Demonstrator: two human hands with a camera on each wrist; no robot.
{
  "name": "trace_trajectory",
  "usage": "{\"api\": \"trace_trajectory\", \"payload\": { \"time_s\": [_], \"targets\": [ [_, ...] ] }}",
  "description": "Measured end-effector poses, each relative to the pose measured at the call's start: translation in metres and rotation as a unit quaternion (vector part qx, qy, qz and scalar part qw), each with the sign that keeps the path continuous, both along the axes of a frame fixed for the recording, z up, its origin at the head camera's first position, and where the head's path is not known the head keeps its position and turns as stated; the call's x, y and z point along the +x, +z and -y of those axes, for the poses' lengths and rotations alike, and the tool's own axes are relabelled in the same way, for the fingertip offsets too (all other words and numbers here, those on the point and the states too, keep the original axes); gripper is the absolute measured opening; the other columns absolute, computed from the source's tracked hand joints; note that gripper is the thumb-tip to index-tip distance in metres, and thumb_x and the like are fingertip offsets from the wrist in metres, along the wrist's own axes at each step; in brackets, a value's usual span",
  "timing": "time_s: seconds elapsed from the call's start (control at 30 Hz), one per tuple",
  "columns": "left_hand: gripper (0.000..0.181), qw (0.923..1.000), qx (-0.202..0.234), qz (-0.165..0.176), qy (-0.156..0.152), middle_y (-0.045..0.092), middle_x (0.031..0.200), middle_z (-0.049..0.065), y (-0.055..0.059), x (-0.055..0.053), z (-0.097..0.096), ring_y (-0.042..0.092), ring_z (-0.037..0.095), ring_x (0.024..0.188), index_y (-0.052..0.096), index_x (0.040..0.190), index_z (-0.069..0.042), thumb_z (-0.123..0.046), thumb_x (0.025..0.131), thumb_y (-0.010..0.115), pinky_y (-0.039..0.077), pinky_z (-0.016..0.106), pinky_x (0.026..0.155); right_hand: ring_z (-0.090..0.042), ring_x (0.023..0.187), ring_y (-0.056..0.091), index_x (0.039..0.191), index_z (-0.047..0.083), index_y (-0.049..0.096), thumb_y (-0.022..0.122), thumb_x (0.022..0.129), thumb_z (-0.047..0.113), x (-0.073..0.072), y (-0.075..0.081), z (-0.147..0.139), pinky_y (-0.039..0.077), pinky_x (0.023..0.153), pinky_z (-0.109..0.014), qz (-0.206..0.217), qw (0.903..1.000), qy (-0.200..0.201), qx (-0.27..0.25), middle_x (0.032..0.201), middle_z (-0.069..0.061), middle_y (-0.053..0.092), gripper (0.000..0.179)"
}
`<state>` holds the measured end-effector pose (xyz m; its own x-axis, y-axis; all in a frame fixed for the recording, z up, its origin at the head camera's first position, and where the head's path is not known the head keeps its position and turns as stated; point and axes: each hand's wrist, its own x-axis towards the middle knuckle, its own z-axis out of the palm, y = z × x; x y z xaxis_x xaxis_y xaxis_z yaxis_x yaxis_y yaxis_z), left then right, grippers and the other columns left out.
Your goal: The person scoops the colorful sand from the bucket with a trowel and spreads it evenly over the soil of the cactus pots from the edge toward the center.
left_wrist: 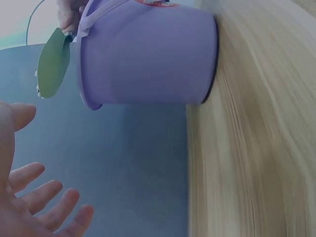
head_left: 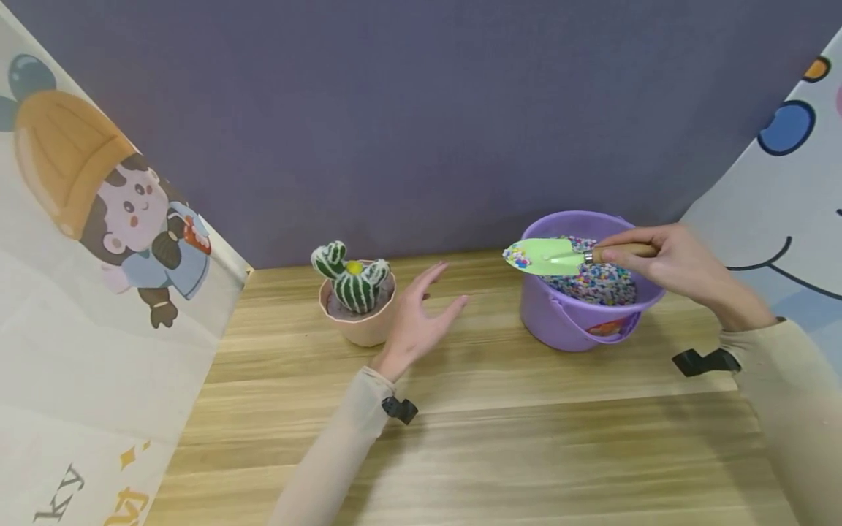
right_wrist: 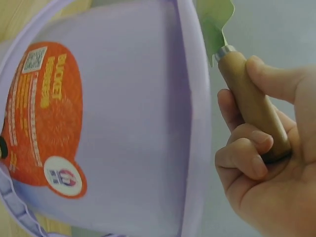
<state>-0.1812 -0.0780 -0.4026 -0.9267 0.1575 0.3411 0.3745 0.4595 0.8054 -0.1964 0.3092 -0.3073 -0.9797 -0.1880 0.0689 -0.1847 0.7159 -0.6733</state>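
Observation:
My right hand (head_left: 687, 267) grips the wooden handle (right_wrist: 252, 106) of a small green trowel (head_left: 549, 256). The trowel is held level over a purple bucket (head_left: 559, 325), its tip reaching past the left rim. Some colourful beads lie on the blade near the tip. Many more beads (head_left: 601, 285) fill part of the bucket. To the left, my left hand (head_left: 414, 321) is held in the air with fingers extended and thumb apart, holding nothing. Just beside it stands a pale pink pot (head_left: 368, 332) with a green and white knitted-looking cactus (head_left: 355, 288) bearing a yellow flower.
Pot and bucket stand on a wood-grain table (head_left: 526, 453) near a dark grey-blue back panel (head_left: 421, 124). Printed white panels (head_left: 59, 329) rise at both sides. The bucket's purple handle (head_left: 566, 314) hangs down at its front.

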Motion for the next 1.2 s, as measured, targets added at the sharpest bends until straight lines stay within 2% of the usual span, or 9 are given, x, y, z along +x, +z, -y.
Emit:
{"api": "trace_trajectory", "payload": {
  "time_s": [0.3,0.53,0.73,0.87,1.0,1.07,1.2],
  "targets": [
    [0.06,0.9986,-0.022,-0.039,0.028,0.064,0.152,0.003,0.005,0.012,0.022,0.062,0.025,0.134,0.061,0.149,-0.018,-0.035,0.094,0.08,0.056,0.047,0.109,0.013,0.093,0.07,0.123,0.011,0.08,0.077,0.1,0.025,-0.002,-0.003,0.017,0.05,0.081,-0.003,-0.031,0.9988,0.026,-0.027,0.098,0.02,0.082,0.027],
    [0.054,0.9963,-0.001,-0.079,0.035,0.069,0.144,0.008,0.007,0.021,0.037,0.065,0.031,0.129,0.066,0.142,-0.013,-0.023,0.092,0.082,0.058,0.05,0.106,0.009,0.097,0.073,0.127,0.012,0.078,0.073,0.103,0.031,0.002,0.0,0.028,0.054,0.083,-0.006,0.003,0.9987,0.033,-0.04,0.103,0.014,0.083,0.031],
    [0.05,0.9921,0.022,-0.114,0.046,0.071,0.137,0.012,0.004,0.023,0.05,0.068,0.03,0.122,0.068,0.137,-0.006,-0.016,0.09,0.082,0.058,0.052,0.103,0.013,0.099,0.07,0.129,0.018,0.078,0.074,0.1,0.046,0.002,0.003,0.039,0.053,0.082,-0.008,0.03,0.9993,0.017,-0.015,0.112,0.009,0.082,0.04],
    [0.045,0.9881,0.045,-0.135,0.058,0.074,0.13,0.016,0.002,0.025,0.06,0.07,0.038,0.113,0.07,0.133,-0.004,-0.012,0.09,0.083,0.06,0.056,0.098,0.01,0.101,0.071,0.13,0.02,0.078,0.073,0.099,0.05,0.004,0.006,0.047,0.054,0.083,-0.011,0.048,0.9985,0.016,-0.019,0.115,0.009,0.082,0.044],
    [0.041,0.9837,0.06,-0.154,0.071,0.074,0.126,0.02,-0.001,0.025,0.071,0.07,0.042,0.113,0.071,0.13,-0.001,-0.008,0.091,0.082,0.059,0.058,0.095,0.009,0.099,0.072,0.128,0.015,0.078,0.075,0.1,0.043,0.006,0.005,0.055,0.055,0.083,-0.011,0.034,0.998,0.029,-0.045,0.11,0.01,0.083,0.039],
    [0.038,0.9807,0.064,-0.167,0.081,0.074,0.124,0.02,-0.003,0.026,0.076,0.069,0.041,0.112,0.071,0.127,0.001,-0.006,0.091,0.081,0.058,0.054,0.094,0.009,0.098,0.073,0.126,0.012,0.079,0.076,0.101,0.036,0.007,0.003,0.059,0.056,0.082,-0.011,0.021,0.997,0.046,-0.059,0.108,0.009,0.083,0.036],
    [0.028,0.9662,0.081,-0.218,0.111,0.076,0.115,0.019,-0.013,0.027,0.086,0.068,0.04,0.101,0.074,0.118,0.002,-0.002,0.09,0.079,0.058,0.039,0.09,0.009,0.096,0.073,0.124,0.008,0.079,0.074,0.102,0.029,0.006,-0.001,0.068,0.059,0.076,-0.014,0.008,0.9945,0.075,-0.073,0.108,0.008,0.083,0.031]
  ]
}}
